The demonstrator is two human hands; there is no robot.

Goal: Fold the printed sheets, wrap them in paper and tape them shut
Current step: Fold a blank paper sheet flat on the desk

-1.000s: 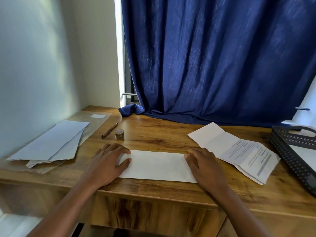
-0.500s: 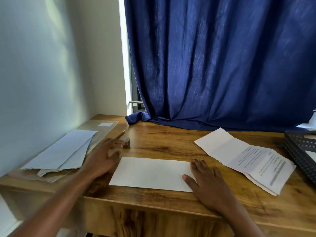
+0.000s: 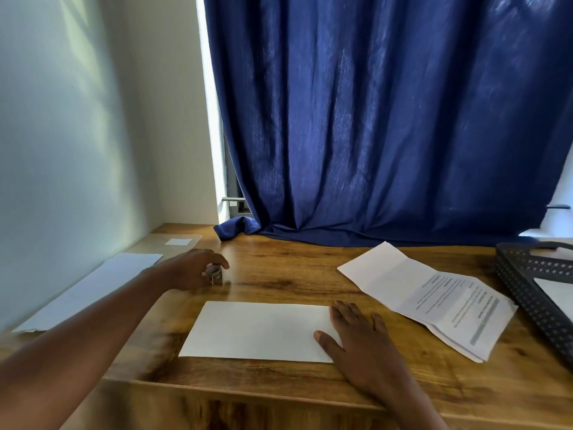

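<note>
A white wrapped paper packet (image 3: 257, 330) lies flat near the front edge of the wooden desk (image 3: 294, 274). My right hand (image 3: 356, 339) rests flat on its right end, fingers spread. My left hand (image 3: 192, 268) has reached back left, and its fingers close around the small tape roll (image 3: 214, 273), which is partly hidden and blurred. Printed sheets (image 3: 434, 296), creased and half unfolded, lie to the right of the packet. Blank sheets (image 3: 93, 290) are stacked along the left wall.
A black perforated tray (image 3: 533, 293) holding paper stands at the right edge. A dark blue curtain (image 3: 387, 119) hangs behind the desk, its hem resting on the wood. A clear plastic sleeve with a small white label (image 3: 178, 242) lies in the back-left corner.
My left hand left the packet's left end and moved back left to the tape roll. My right hand stayed on the packet's right end. The camera tilted upward.
</note>
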